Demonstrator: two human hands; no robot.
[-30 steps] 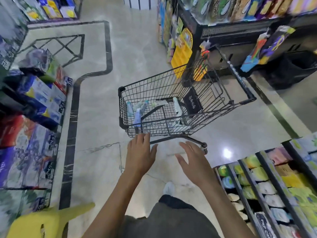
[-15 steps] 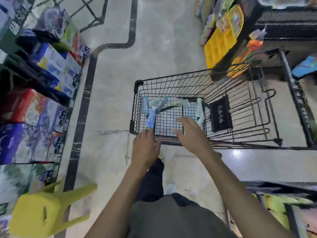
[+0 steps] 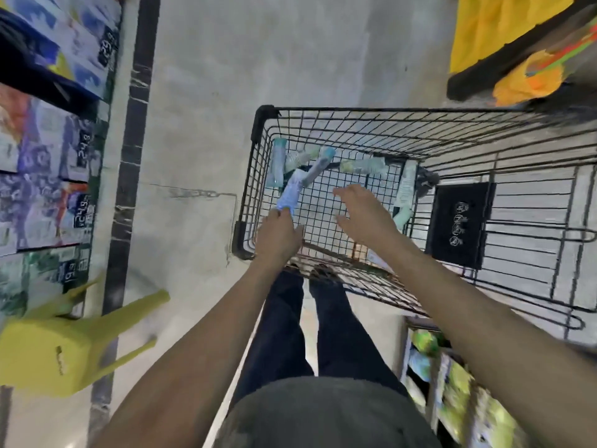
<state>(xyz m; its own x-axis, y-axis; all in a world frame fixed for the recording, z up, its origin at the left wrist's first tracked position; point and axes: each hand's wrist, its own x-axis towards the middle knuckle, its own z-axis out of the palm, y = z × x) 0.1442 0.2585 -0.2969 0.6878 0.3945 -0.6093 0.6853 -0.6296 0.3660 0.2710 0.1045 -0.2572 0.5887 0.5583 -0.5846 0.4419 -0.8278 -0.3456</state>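
pale stone floor (image 3: pixel 200 92), shop aisle | wire cart (image 3: pixel 355 108) — right side cut off | left hand (image 3: pixel 277 236) at blue tube (image 3: pixel 292 192), hold unclear — blur | right hand (image 3: pixel 365 215) spread, empty

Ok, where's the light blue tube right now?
In the head view the tube is inside the shopping cart, by its left wall, near end at the left hand.

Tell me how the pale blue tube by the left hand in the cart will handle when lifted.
The pale blue tube looks slim, so it is probably light and somewhat squeezable. It lies tilted among other tubes, so it may roll or slide across the wire cart floor. Its surface looks smooth, perhaps slippery for the left hand.
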